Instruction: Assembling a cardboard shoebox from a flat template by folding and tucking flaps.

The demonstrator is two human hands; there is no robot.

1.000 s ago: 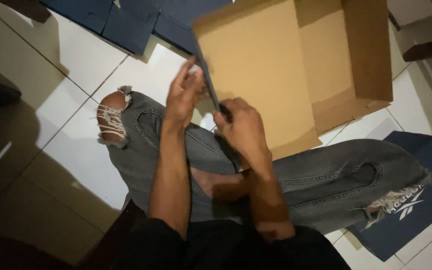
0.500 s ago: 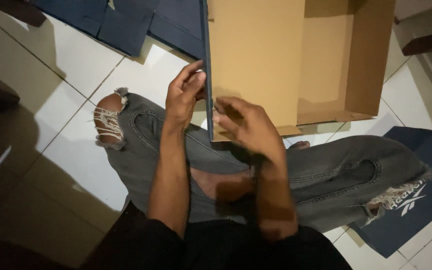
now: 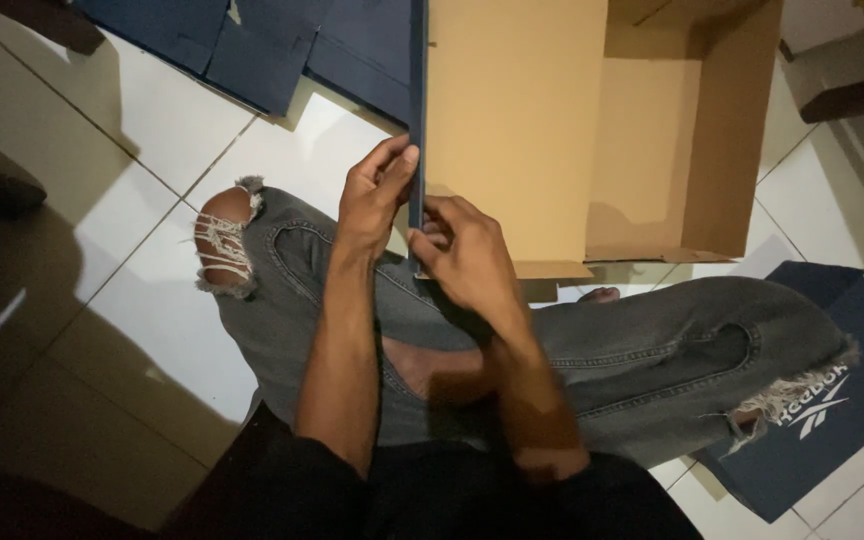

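1. Person sits cross-legged on the tiled floor [image 3: 132,220], grey ripped jeans [image 3: 652,350] nearest the camera.
2. Just beyond the jeans: left hand [image 3: 377,195] and right hand [image 3: 467,255], each grip pinching the dark-blue edge of the cardboard box panel [image 3: 512,130].
3. Panel stands upright above the lap; box side walls [image 3: 732,130] already raised behind it, so folding looks partly done, not closed.
4. Beyond the box: flat dark-blue cardboard sheets [image 3: 252,50], unfolded.

cardboard panel [image 3: 512,130] now folded upright between hands.
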